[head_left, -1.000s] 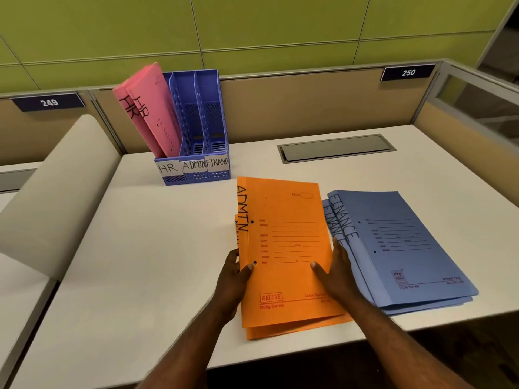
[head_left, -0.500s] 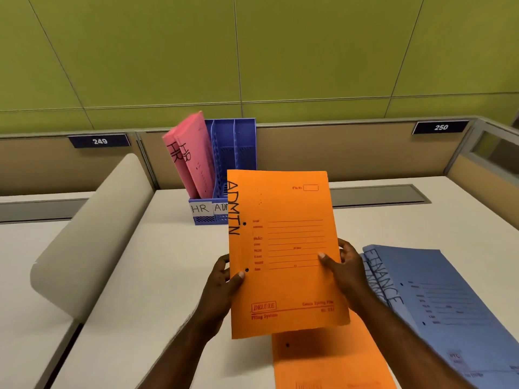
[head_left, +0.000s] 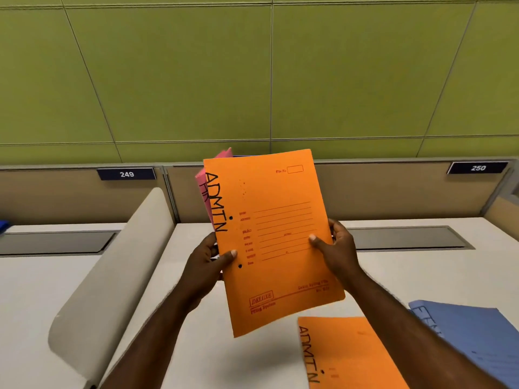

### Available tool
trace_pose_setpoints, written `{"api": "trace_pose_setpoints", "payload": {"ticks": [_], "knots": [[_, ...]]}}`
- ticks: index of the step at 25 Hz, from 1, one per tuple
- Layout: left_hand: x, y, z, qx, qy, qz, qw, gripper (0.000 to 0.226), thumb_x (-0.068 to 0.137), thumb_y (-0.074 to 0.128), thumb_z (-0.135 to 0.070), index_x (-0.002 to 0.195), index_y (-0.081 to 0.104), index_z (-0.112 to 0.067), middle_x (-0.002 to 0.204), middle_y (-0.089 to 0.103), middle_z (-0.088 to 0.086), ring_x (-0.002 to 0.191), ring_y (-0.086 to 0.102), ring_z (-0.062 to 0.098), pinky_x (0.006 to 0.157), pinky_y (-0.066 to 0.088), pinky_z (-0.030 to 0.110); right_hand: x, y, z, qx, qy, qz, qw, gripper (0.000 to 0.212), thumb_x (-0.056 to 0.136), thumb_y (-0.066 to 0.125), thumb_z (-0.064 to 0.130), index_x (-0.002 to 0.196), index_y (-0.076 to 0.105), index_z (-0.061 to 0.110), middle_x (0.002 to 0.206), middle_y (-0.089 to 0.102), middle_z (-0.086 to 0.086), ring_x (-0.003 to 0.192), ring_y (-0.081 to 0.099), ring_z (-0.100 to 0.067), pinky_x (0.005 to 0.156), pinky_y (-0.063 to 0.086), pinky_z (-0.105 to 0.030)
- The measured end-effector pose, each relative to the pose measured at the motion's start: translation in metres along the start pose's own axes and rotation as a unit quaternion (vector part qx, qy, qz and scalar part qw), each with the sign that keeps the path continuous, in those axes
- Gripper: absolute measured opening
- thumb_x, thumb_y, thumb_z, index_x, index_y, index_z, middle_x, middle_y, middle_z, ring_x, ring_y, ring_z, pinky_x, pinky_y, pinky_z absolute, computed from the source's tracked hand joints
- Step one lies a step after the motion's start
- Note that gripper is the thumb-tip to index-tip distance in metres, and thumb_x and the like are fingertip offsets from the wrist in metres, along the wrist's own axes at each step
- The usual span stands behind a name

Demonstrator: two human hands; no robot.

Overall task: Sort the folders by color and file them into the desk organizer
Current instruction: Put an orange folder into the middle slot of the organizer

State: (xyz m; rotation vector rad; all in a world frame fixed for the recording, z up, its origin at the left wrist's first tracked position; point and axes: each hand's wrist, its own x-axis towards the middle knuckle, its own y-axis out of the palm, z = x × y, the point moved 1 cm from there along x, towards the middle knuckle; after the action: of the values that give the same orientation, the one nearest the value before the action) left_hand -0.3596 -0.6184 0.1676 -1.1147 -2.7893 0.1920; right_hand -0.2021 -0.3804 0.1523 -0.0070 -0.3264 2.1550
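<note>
Orange card, thin and flat, made up the folder marked ADMIN point(head_left: 269, 237) that stood upright at the centre of the frame, lifted clear of the white desk top point(head_left: 421, 270); the left hand point(head_left: 205, 265) pinched its left edge, thumb on the front face, and the right hand point(head_left: 337, 248) pinched its right edge the same way. It looked light and fairly stiff, yet liable to bow or fan open if held by one corner; a grip at both side edges near the middle, as here, seemed the safest hold, and the smooth card could slip under a loose pinch. Behind its upper left corner showed the pink card folders marked HR point(head_left: 205, 189), apparently already filed; the desk organizer itself was almost wholly hidden behind the orange folder, so the slot could not be judged. A second orange ADMIN folder point(head_left: 345, 352) lay flat at the lower centre-right of the frame, and blue card folders point(head_left: 477, 338) lay at the lower right, both on the desk. The desk was matt and white, with a grey recessed cable tray point(head_left: 407, 238) at mid-right; a beige partition carried the plates 249 point(head_left: 126, 174) and 250 point(head_left: 477, 167) beneath a green panelled wall point(head_left: 252, 74); a pale curved divider point(head_left: 112, 276) stood at the left.
</note>
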Motion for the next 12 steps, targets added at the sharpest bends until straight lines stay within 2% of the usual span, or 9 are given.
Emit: {"api": "trace_pose_setpoints", "payload": {"ticks": [3,6,9,12], "knots": [[0.023,-0.024,-0.008,0.01,0.01,-0.007,1.0,0.034,0.091,0.062,-0.021,0.117,0.049,-0.039,0.111,0.066,-0.007,0.095,0.068,0.015,0.063,0.057,0.028,0.03,0.028,0.024,-0.014,-0.026,0.002,1.0,0.054,0.087,0.067,0.023,0.135,0.044,0.025,0.125,0.055,0.003,0.105,0.055,-0.019,0.081,0.049,-0.036],[0.04,-0.039,-0.013,0.024,0.019,-0.01,0.999,0.031,0.092,0.061,-0.018,0.107,0.05,-0.043,0.107,0.066,-0.011,0.089,0.069,0.01,0.063,0.057,0.025,0.057,0.053,0.048,-0.034,-0.039,-0.001,0.999,0.063,0.086,0.068,0.018,0.141,0.039,0.021,0.137,0.05,-0.001,0.118,0.051,-0.023,0.094,0.048,-0.044],[0.055,-0.052,-0.015,0.032,0.039,-0.011,0.999,0.03,0.093,0.059,-0.019,0.105,0.05,-0.045,0.105,0.065,-0.016,0.089,0.067,0.006,0.064,0.056,0.022,0.081,0.074,0.072,-0.049,-0.053,-0.003,0.997,0.069,0.084,0.07,0.016,0.144,0.036,0.018,0.143,0.047,-0.004,0.129,0.046,-0.027,0.103,0.044,-0.05],[0.069,-0.065,-0.018,0.036,0.077,-0.023,0.996,0.031,0.093,0.058,-0.017,0.105,0.051,-0.045,0.104,0.065,-0.02,0.093,0.065,0.006,0.071,0.055,0.024,0.102,0.091,0.095,-0.07,-0.098,0.001,0.993,0.072,0.081,0.072,0.014,0.144,0.037,0.015,0.143,0.048,-0.005,0.131,0.045,-0.025,0.106,0.041,-0.042]]}}
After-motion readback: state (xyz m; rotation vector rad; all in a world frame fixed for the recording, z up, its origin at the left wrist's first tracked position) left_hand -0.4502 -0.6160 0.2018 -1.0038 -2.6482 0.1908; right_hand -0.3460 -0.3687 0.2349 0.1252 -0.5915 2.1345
